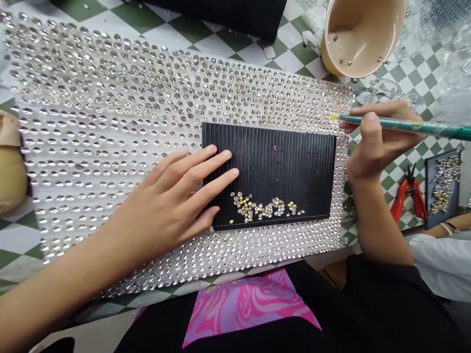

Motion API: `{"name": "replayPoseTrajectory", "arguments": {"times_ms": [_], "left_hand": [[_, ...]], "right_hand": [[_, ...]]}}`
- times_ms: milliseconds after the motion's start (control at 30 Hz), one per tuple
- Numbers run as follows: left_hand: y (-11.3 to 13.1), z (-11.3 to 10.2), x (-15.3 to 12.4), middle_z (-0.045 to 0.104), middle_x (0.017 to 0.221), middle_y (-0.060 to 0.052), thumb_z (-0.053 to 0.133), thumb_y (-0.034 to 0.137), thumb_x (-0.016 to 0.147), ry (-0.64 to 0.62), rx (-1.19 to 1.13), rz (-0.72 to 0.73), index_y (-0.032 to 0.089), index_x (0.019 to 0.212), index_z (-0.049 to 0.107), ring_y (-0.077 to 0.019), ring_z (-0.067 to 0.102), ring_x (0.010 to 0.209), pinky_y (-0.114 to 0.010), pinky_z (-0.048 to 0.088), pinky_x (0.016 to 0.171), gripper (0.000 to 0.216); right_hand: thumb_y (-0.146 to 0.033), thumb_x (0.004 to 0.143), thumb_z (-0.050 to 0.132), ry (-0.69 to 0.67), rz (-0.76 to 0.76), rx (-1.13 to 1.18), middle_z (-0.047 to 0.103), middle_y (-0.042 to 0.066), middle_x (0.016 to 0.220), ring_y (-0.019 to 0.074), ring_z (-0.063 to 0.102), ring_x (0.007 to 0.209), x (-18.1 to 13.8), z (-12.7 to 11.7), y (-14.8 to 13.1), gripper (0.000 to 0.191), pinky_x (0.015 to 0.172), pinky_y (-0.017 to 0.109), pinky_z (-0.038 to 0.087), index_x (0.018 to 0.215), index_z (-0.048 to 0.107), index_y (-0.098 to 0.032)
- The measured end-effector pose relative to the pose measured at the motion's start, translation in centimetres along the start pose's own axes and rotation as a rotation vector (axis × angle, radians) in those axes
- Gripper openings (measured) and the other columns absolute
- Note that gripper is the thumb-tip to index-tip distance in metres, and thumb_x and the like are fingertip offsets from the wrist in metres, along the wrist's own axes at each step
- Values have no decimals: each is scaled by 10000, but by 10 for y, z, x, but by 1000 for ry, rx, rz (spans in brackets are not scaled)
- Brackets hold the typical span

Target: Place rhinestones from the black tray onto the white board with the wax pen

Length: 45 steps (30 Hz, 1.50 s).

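Note:
My left hand (pixel 180 191) lies with fingers spread over the left end of a black ridged tray (pixel 279 166). Loose rhinestones (pixel 265 208), clear and gold-backed, are gathered along the tray's near edge. Under the tray spreads a wide sheet (pixel 121 132) covered with rows of clear rhinestones. My right hand (pixel 382 132) is closed round a green pen-shaped stick (pixel 412 126) with a yellow tip. That tip is over the far right part of the sheet, just beyond the tray's corner; whether it touches a stone I cannot tell.
A beige tub (pixel 362 39) with a few stones inside stands at the back right. Red-handled pliers (pixel 410 196) lie to the right, beside a second black tray (pixel 441 184) of stones near another person's arm. A black object (pixel 235 14) sits at the back on the checkered tablecloth (pixel 298 37).

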State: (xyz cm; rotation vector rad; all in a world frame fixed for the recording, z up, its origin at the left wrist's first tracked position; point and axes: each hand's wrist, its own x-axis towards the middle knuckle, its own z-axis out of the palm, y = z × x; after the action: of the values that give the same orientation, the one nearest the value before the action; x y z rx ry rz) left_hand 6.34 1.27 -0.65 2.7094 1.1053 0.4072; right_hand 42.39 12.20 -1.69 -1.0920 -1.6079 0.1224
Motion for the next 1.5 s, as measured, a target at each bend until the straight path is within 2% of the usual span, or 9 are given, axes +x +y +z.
{"name": "replayPoseTrajectory", "arguments": {"times_ms": [200, 400, 633, 767, 833, 933, 1000, 1300, 1500], "left_hand": [[-1, -3, 0, 503, 1761, -100, 464, 294, 1141, -35, -30, -18, 328, 1803, 35, -313, 488, 1656, -578, 476, 1381, 789], [-1, -4, 2, 510, 1756, -107, 501, 277, 1134, -24, -3, 2, 302, 1804, 63, -316, 501, 1647, -553, 472, 1383, 801], [-1, 2, 0, 473, 1785, -66, 476, 305, 1141, -35, -47, -28, 364, 1798, 44, -293, 453, 1678, -543, 440, 1406, 789], [1, 4, 0, 510, 1762, -71, 489, 280, 1136, 3, -27, -27, 344, 1798, 89, -288, 480, 1662, -528, 450, 1398, 776], [2, 3, 0, 522, 1753, -79, 485, 269, 1130, 18, -24, -29, 331, 1798, 98, -294, 487, 1657, -536, 454, 1394, 773], [3, 3, 1, 518, 1755, -87, 503, 263, 1120, 29, -28, -24, 318, 1796, 125, -301, 494, 1653, -541, 466, 1384, 776], [3, 2, 1, 517, 1755, -95, 524, 253, 1109, 34, -30, -19, 310, 1795, 131, -304, 501, 1647, -540, 473, 1378, 793], [2, -1, 2, 523, 1746, -125, 526, 250, 1112, 28, 1, 10, 229, 1779, 200, -325, 507, 1640, -519, 437, 1393, 743], [2, 0, 0, 523, 1746, -117, 510, 247, 1122, 39, -24, 10, 229, 1777, 230, -310, 482, 1657, -493, 375, 1424, 713]], "right_hand": [[-142, 904, 675, -45, -52, -36, 768, 52, 712, 148, 708, 543, 2, -1, -8, 146, 482, 290, 531, 842, 801, -181], [-50, 938, 699, -129, -99, 8, 796, 46, 752, 149, 751, 605, 2, -6, -4, 188, 575, 274, 595, 903, 841, -168], [-3, 896, 669, -47, 15, 125, 772, 60, 753, 147, 748, 573, 4, -4, -6, 231, 506, 257, 556, 884, 851, -146], [-34, 874, 646, -40, 12, 133, 756, 27, 728, 141, 725, 560, 3, -5, -32, 255, 489, 276, 545, 871, 841, -199], [-65, 874, 609, -128, 17, 164, 737, -2, 702, 143, 698, 564, -3, -7, -58, 274, 473, 292, 506, 871, 818, -241], [-59, 833, 596, -594, 4, 270, 664, -31, 654, 142, 577, 514, -15, -11, -94, 268, 479, 337, 496, 906, 765, -253], [-19, 817, 589, -693, -63, 289, 669, -26, 679, 148, 584, 539, -20, -14, -107, 299, 514, 348, 520, 940, 732, -252], [8, 807, 590, -756, -166, 278, 684, 4, 712, 149, 603, 603, -21, -16, -103, 289, 550, 327, 513, 962, 707, -206], [-2, 821, 599, -757, -140, 258, 650, -4, 689, 145, 570, 581, -21, -16, -108, 241, 542, 339, 480, 903, 703, -203]]}}
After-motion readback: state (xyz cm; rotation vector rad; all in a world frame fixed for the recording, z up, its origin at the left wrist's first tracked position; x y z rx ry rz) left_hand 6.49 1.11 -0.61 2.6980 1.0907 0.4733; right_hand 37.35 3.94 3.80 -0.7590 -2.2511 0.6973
